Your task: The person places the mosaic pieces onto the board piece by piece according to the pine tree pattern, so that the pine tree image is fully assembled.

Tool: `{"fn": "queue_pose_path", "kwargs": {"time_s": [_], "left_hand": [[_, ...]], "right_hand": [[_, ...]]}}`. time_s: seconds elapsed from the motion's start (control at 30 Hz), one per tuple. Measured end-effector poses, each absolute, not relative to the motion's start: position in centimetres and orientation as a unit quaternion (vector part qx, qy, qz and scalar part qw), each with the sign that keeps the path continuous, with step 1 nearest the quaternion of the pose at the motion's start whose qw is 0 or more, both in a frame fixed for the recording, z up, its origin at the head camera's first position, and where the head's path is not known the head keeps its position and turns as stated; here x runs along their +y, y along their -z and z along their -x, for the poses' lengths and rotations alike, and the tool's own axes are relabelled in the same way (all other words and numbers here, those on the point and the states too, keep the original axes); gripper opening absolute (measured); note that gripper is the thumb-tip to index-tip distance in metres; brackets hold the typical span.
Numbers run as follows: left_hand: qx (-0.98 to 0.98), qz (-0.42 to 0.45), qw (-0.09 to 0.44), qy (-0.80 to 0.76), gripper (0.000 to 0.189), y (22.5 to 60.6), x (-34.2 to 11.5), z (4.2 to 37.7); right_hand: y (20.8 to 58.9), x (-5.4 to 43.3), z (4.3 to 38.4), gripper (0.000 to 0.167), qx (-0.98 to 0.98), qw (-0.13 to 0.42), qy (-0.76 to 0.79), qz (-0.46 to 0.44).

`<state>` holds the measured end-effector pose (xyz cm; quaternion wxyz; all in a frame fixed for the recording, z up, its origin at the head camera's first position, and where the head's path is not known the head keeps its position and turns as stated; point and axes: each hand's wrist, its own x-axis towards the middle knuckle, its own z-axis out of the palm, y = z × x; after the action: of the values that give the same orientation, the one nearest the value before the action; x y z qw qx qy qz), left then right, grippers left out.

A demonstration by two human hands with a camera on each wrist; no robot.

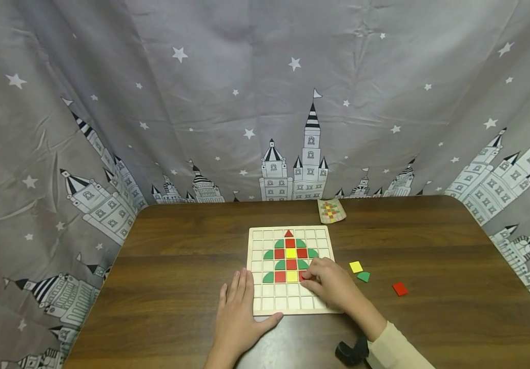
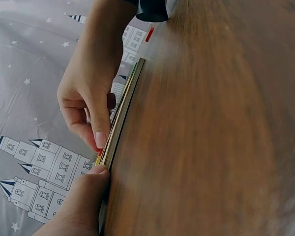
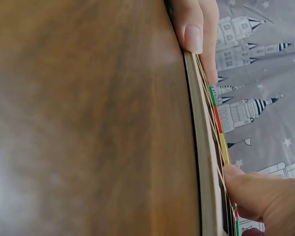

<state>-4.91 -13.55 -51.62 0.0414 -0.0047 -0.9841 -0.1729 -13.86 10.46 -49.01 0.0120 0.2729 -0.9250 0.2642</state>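
A light wooden grid board [image 1: 276, 304] lies on the table with red, yellow and green tiles set in a tree-like pattern. At its left edge, my left hand [image 1: 239, 319] rests with the fingers straight and the thumb along the front edge. Over the right part of the pattern, my right hand [image 1: 331, 283] pinches a red square tile [image 1: 301, 276] at the board's surface, beside a yellow square [image 1: 291, 276]. In the left wrist view, the right thumb and curled fingers meet at the red tile [image 2: 100, 150], whose far side is hidden by them.
Right of the board lie a loose yellow square [image 1: 355, 267], a green quarter-round tile [image 1: 363, 277] and a red square [image 1: 400, 289]. A pattern card [image 1: 331, 211] stands at the table's back edge, before a grey castle-print curtain [image 1: 228, 61]. A black wrist device [image 1: 352, 351] sits by the right sleeve.
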Motion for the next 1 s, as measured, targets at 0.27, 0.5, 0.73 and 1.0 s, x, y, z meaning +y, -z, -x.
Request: {"fn": "queue_pose_path", "kwargs": {"time_s": [0.27,0.5,0.73,1.0], "left_hand": [[-0.985,0.005,0.037,0.169,0.121,51.6,-13.4,4.9],[-0.985,0.006,0.04,0.167,0.121,51.6,-13.4,4.9],[-0.985,0.006,0.035,0.171,0.12,51.5,-13.5,5.0],[-0.985,0.005,0.03,0.168,0.121,51.5,-13.5,5.0]], "right_hand": [[48.3,13.0,13.2,0.02,-0.92,0.027,-0.262,-0.289],[48.0,18.2,13.1,0.031,-0.937,0.044,-0.24,-0.252],[47.8,22.5,12.5,0.031,-0.946,0.024,-0.231,-0.228],[47.7,23.6,12.1,0.031,-0.949,0.012,-0.226,-0.218]]}}
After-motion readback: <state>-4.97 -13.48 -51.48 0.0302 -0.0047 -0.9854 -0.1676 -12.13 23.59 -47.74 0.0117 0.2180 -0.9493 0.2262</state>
